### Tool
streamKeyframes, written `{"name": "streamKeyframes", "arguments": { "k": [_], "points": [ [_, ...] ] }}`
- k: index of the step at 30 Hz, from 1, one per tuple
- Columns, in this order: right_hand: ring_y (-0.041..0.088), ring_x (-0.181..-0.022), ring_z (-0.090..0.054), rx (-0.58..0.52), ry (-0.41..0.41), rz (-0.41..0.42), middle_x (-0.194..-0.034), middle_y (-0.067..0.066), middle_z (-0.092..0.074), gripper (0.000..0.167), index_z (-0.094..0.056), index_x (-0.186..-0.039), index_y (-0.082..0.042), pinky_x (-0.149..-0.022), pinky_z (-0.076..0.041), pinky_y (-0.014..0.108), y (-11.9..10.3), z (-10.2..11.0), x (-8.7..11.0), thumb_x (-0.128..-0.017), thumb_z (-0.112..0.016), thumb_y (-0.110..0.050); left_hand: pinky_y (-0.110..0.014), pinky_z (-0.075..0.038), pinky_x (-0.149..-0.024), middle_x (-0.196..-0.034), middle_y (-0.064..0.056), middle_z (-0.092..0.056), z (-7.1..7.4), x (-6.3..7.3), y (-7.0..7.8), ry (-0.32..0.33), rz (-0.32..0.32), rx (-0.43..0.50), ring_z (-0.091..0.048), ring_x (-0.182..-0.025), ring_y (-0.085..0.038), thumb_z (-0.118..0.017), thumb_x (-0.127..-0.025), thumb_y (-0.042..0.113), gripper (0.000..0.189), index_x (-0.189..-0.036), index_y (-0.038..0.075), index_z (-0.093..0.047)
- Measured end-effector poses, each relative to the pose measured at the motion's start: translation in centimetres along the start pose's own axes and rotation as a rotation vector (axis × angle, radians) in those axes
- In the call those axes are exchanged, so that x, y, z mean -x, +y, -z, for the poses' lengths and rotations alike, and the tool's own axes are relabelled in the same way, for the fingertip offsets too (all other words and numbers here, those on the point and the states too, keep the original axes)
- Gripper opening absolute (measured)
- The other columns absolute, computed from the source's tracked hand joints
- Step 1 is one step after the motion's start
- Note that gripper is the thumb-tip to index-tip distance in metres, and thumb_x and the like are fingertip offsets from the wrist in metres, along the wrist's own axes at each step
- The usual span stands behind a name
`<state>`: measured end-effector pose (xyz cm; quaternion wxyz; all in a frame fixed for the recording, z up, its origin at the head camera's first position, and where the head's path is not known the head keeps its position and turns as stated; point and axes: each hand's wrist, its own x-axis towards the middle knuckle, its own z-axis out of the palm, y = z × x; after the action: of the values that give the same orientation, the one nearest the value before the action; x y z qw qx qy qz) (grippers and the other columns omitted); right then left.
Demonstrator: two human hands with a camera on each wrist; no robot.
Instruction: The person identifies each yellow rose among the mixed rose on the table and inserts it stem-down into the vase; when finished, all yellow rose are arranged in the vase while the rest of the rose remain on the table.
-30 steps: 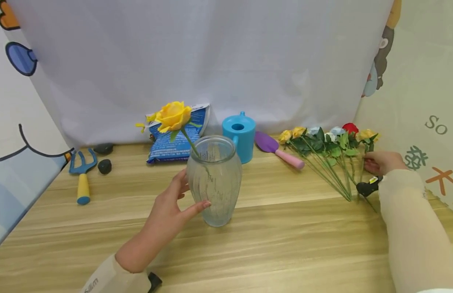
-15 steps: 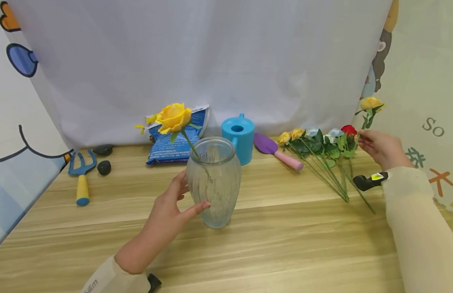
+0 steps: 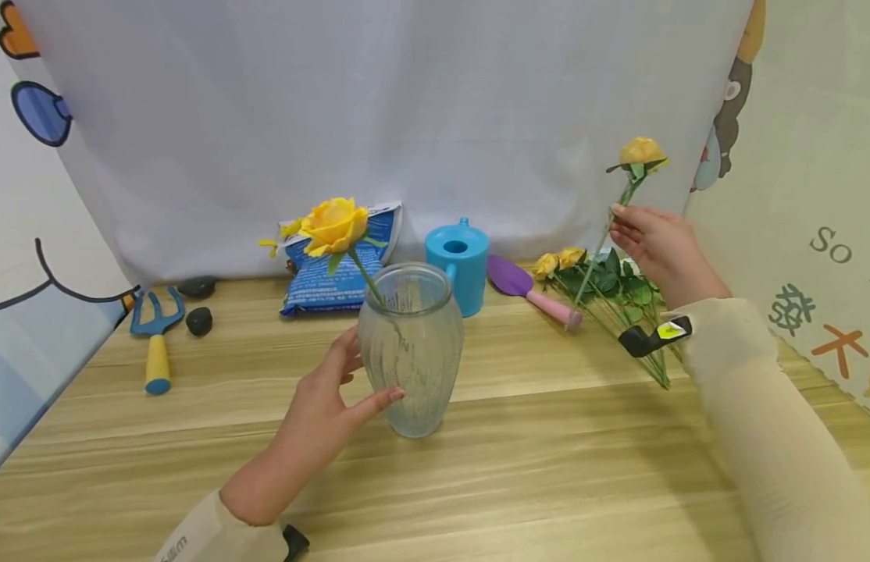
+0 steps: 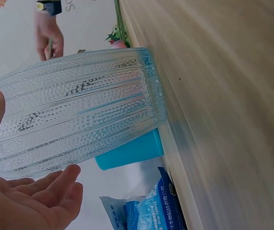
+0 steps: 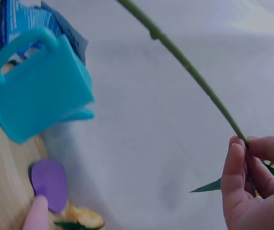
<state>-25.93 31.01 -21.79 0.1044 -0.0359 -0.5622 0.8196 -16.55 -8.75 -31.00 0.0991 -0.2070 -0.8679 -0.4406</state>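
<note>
The left hand (image 3: 322,400) cups the glass vase (image 3: 424,367), thumb (image 3: 377,402) across its front, fingers (image 4: 64,186) at its 9 o'clock side. The vase stands upright on the desk (image 3: 477,492), a yellow flower (image 3: 334,226) leaning out towards 11 o'clock. The right hand (image 3: 665,243) pinches the stem (image 5: 189,70) of a yellow rose (image 3: 642,154), bloom uppermost, raised at the vase's 2 o'clock, above loose flowers (image 3: 605,275). A blue watering can (image 3: 470,285) sits at 1 o'clock, a blue bag (image 3: 329,282) at 10.
</note>
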Motion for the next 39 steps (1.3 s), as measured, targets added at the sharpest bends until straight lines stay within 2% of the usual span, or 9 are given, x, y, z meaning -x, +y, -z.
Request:
{"name": "streamKeyframes", "arguments": {
  "k": [9, 12, 15, 19, 23, 28, 33, 39],
  "points": [
    [0.015, -0.063, -0.057, -0.183, -0.092, 0.012, -0.073, 0.010, -0.061, 0.004, -0.066, -0.081, 0.004, -0.060, -0.051, 0.020, -1.3, -8.5, 0.0, -0.084, -0.064, 0.002, -0.047, -0.044, -0.092, -0.131, -0.011, -0.051, 0.0, 0.1, 0.0, -0.002, 0.001, 0.003, -0.052, -0.114, -0.029, -0.076, -0.077, 0.026, 0.079, -0.141, 0.012, -0.031],
    [0.016, -0.060, -0.057, -0.198, -0.092, 0.001, -0.070, 0.010, -0.061, 0.005, -0.065, -0.079, 0.004, -0.059, -0.052, 0.021, -1.7, -11.1, -0.3, -0.084, -0.064, 0.003, -0.047, -0.043, -0.093, -0.132, -0.011, -0.050, -0.1, 0.0, 0.0, -0.006, 0.005, 0.009, -0.052, -0.115, -0.029, -0.076, -0.077, 0.026, 0.080, -0.141, 0.012, -0.030],
    [0.016, -0.059, -0.058, -0.168, -0.076, -0.003, -0.069, 0.011, -0.062, 0.005, -0.064, -0.079, 0.004, -0.058, -0.052, 0.021, -1.9, -13.3, -0.4, -0.084, -0.064, 0.002, -0.047, -0.043, -0.093, -0.133, -0.011, -0.049, -0.2, 0.0, 0.1, -0.013, 0.005, 0.013, -0.051, -0.116, -0.029, -0.076, -0.077, 0.027, 0.081, -0.142, 0.012, -0.029],
    [0.017, -0.060, -0.059, -0.087, -0.067, -0.012, -0.071, 0.011, -0.063, 0.004, -0.064, -0.083, 0.004, -0.059, -0.054, 0.022, -1.9, -15.9, -0.4, -0.082, -0.066, 0.001, -0.047, -0.043, -0.093, -0.133, -0.011, -0.049, -0.3, 0.0, 0.2, -0.018, 0.000, 0.015, -0.051, -0.116, -0.029, -0.076, -0.077, 0.027, 0.081, -0.142, 0.013, -0.029],
    [0.018, -0.062, -0.060, 0.024, -0.117, 0.000, -0.074, 0.011, -0.063, 0.006, -0.064, -0.085, 0.004, -0.062, -0.054, 0.023, -1.4, -18.1, -0.1, -0.082, -0.067, -0.001, -0.047, -0.042, -0.094, -0.133, -0.011, -0.049, -0.3, -0.1, 0.4, -0.022, 0.008, 0.018, -0.051, -0.117, -0.028, -0.075, -0.078, 0.028, 0.081, -0.142, 0.013, -0.028],
    [0.019, -0.068, -0.061, 0.244, -0.228, 0.012, -0.081, 0.012, -0.063, 0.010, -0.065, -0.089, 0.002, -0.069, -0.054, 0.026, -0.4, -20.0, 0.7, -0.084, -0.066, -0.007, -0.046, -0.043, -0.094, -0.133, -0.010, -0.049, -0.3, -0.1, 0.5, -0.018, 0.017, 0.022, -0.051, -0.117, -0.028, -0.075, -0.078, 0.028, 0.081, -0.142, 0.012, -0.029],
    [0.020, -0.072, -0.061, 0.489, -0.381, 0.016, -0.089, 0.010, -0.065, 0.021, -0.066, -0.100, 0.001, -0.077, -0.053, 0.030, 0.5, -21.0, 2.2, -0.085, -0.067, -0.015, -0.045, -0.043, -0.093, -0.133, -0.010, -0.050, -0.3, -0.1, 0.6, -0.014, 0.021, 0.018, -0.051, -0.116, -0.028, -0.076, -0.077, 0.029, 0.080, -0.141, 0.013, -0.030],
    [0.020, -0.082, -0.060, 0.656, -0.547, 0.045, -0.089, 0.009, -0.065, 0.023, -0.068, -0.102, 0.001, -0.082, -0.051, 0.031, 1.6, -21.2, 3.7, -0.086, -0.066, -0.016, -0.046, -0.044, -0.091, -0.132, -0.010, -0.050, -0.4, -0.1, 0.4, -0.010, 0.011, 0.017, -0.052, -0.114, -0.027, -0.075, -0.077, 0.028, 0.080, -0.141, 0.014, -0.030]
  ]
}}
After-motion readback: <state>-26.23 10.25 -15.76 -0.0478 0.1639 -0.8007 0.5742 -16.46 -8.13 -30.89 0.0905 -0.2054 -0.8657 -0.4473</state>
